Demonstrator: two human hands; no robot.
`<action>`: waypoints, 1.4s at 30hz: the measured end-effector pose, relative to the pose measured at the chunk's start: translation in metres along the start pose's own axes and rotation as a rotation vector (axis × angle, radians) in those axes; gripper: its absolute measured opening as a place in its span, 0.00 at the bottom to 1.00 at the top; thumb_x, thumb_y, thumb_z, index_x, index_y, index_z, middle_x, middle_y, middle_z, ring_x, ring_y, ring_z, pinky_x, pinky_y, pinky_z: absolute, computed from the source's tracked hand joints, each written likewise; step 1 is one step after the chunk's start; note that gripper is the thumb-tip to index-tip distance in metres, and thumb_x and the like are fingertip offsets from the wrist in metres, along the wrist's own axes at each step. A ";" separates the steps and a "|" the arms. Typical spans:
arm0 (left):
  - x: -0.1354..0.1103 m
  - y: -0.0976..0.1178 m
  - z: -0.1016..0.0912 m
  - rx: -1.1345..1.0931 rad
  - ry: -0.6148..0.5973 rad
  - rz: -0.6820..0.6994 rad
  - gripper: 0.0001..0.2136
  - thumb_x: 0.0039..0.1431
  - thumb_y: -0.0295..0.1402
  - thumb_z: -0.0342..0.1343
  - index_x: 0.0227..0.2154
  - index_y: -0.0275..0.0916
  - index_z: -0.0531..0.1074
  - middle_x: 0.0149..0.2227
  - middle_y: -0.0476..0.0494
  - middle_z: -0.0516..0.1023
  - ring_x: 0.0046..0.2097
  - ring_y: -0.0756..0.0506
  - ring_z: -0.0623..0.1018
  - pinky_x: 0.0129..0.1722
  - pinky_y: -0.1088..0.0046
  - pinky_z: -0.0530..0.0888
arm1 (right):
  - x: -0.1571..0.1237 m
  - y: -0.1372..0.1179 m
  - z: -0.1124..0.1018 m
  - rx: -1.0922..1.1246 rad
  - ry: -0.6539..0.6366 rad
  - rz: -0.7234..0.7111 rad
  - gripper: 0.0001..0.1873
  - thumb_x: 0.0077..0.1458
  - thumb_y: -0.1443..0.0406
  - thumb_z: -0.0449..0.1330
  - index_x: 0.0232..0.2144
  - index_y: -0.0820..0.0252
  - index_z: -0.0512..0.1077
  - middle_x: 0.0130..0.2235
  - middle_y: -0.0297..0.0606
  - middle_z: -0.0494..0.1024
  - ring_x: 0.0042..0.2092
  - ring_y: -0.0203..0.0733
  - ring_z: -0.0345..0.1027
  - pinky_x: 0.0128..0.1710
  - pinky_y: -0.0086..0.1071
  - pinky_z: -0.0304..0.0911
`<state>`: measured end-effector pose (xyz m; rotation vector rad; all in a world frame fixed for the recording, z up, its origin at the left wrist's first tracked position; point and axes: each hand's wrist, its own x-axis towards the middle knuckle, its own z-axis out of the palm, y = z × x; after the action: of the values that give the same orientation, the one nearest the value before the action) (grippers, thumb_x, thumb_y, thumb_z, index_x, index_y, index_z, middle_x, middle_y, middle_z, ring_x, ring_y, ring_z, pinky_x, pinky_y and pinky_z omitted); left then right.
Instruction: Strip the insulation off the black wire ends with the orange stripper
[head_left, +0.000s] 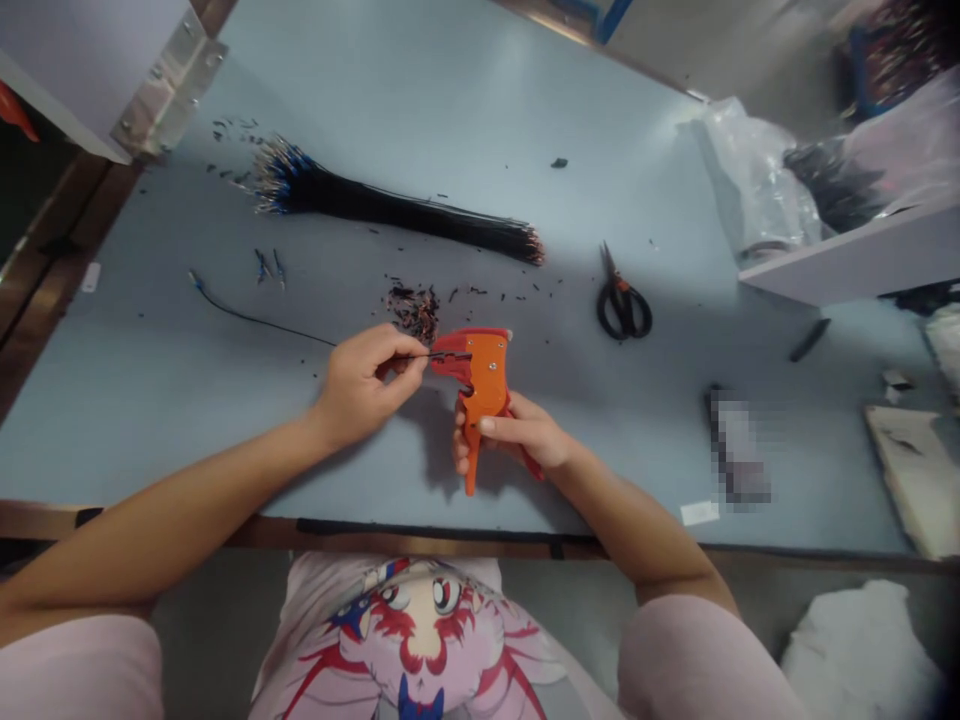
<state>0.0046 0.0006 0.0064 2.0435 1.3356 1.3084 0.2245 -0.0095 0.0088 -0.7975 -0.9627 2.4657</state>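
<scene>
While the stripper faces left, the wire runs roughly sideways.

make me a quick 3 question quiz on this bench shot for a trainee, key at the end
1. Which hand grips the orange-and-red wire stripper: A left, B right, or C both?
2. True or false: the black-handled scissors lie to the right of the black wire bundle in this view.
3. Fill in: the left hand pinches a single black ____ at the stripper's jaws.

Key: 1. B, the right hand. 2. True. 3. wire.
</scene>
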 end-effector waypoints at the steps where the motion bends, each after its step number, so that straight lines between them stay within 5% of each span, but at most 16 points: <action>1: 0.000 0.000 0.000 0.002 -0.006 0.007 0.02 0.54 0.25 0.56 0.28 0.37 0.72 0.23 0.53 0.68 0.24 0.55 0.66 0.26 0.79 0.63 | 0.000 0.000 0.001 -0.004 -0.008 -0.003 0.16 0.52 0.59 0.64 0.37 0.67 0.67 0.30 0.41 0.76 0.31 0.45 0.75 0.30 0.41 0.72; 25: 0.000 0.011 -0.006 0.096 -0.001 0.018 0.04 0.54 0.27 0.54 0.26 0.39 0.71 0.18 0.55 0.61 0.22 0.55 0.63 0.25 0.77 0.62 | -0.002 0.006 0.013 -0.123 0.072 -0.066 0.16 0.56 0.56 0.59 0.29 0.64 0.65 0.23 0.36 0.74 0.22 0.38 0.71 0.21 0.31 0.69; 36: -0.003 0.008 -0.004 0.135 0.015 0.024 0.04 0.55 0.29 0.54 0.27 0.39 0.72 0.20 0.54 0.68 0.22 0.54 0.65 0.26 0.77 0.62 | 0.001 0.009 0.015 -0.105 0.104 -0.137 0.21 0.59 0.54 0.56 0.21 0.63 0.62 0.16 0.29 0.65 0.15 0.31 0.61 0.15 0.26 0.62; 42: 0.001 0.007 -0.008 0.127 0.024 -0.003 0.04 0.54 0.29 0.55 0.27 0.39 0.73 0.21 0.53 0.71 0.23 0.54 0.66 0.26 0.77 0.64 | -0.002 0.000 0.013 -0.035 0.208 -0.131 0.18 0.55 0.53 0.60 0.27 0.62 0.63 0.18 0.29 0.67 0.16 0.33 0.61 0.16 0.29 0.64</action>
<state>0.0013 -0.0029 0.0162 2.1139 1.4663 1.2813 0.2179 -0.0167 0.0173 -0.9490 -0.9524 2.2103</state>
